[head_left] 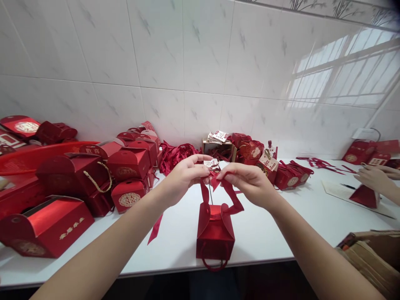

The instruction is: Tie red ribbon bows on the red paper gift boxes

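A small red gift box [215, 237] stands upright near the table's front edge, a cord handle [215, 265] hanging at its near side. Red ribbon [233, 202] runs up from the top of the box to both hands. My left hand [189, 173] pinches the ribbon between thumb and fingers above the box. Close beside it, my right hand [246, 179] is closed on another part of the ribbon. A loose ribbon tail [155, 230] hangs below my left forearm. Exactly how the ribbon crosses between the fingertips is partly hidden.
Red boxes [129, 162] are piled on the left by a red plastic basin [40, 152]. A heap of ribbons [178, 155], a stack of cards [218, 136] and more boxes [292, 175] line the wall. At right, another person's hands [376, 179] hold a box above a notebook [336, 191].
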`<control>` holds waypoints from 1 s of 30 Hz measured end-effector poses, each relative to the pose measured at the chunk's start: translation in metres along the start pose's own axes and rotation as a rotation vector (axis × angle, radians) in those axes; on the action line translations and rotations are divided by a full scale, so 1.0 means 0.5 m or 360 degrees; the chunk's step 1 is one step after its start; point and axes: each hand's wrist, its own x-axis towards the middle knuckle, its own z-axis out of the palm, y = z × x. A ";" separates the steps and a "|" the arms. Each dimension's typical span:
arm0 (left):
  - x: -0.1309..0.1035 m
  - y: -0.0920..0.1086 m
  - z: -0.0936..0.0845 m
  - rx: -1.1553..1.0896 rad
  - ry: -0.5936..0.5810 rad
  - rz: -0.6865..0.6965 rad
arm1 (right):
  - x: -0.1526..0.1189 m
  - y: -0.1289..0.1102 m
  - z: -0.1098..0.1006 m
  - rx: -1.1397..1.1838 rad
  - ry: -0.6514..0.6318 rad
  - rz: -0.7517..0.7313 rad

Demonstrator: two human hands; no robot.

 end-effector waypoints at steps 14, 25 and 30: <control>-0.044 -0.046 -0.013 0.1069 0.0718 0.1021 | -0.070 0.004 0.021 -0.0806 0.0756 -0.0278; -0.189 -0.223 -0.212 0.1912 0.0783 0.0204 | -0.392 0.138 -0.044 -0.1081 0.1173 0.1010; -0.165 -0.239 -0.159 0.1772 0.0617 0.0309 | -0.357 0.156 -0.023 -0.1142 0.1096 0.0979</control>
